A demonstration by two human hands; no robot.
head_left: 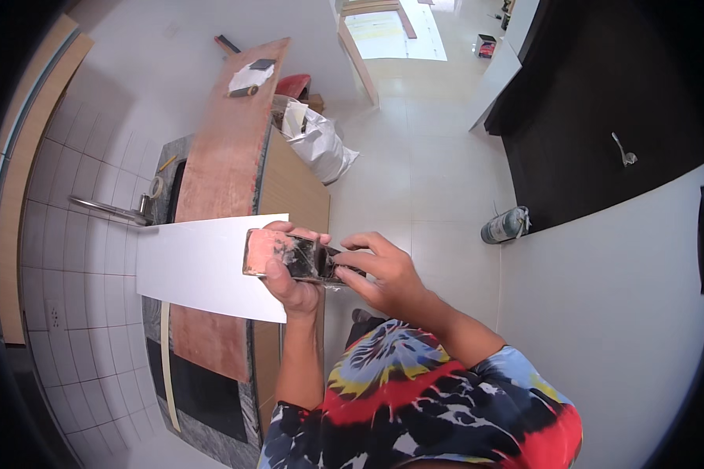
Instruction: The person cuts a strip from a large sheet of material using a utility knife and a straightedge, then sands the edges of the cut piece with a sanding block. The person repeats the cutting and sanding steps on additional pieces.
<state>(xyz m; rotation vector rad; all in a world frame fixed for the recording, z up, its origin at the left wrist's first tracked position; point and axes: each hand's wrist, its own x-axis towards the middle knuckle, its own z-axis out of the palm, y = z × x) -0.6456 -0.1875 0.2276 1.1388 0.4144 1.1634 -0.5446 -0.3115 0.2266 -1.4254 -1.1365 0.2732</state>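
Note:
My left hand (289, 289) grips a worn, flat metal tool, apparently a hand plane (278, 254), from beneath and around its pink and black body, thumb on the near side. My right hand (383, 273) is closed on the tool's dark right end, fingertips at its upper parts, which are too small to make out. Behind the tool and to its left, a white board (192, 262) lies across a reddish plywood plank (219, 164) on the counter, overhanging toward me.
A steel tap (109, 207) stands by a tiled wall (78, 305) at left. A white sack (325, 152) sits beyond the counter. A grey cylinder (502, 228) stands on the pale floor (407, 180) beside dark panels (579, 117) at right. Sheets and wooden strips lie at the back.

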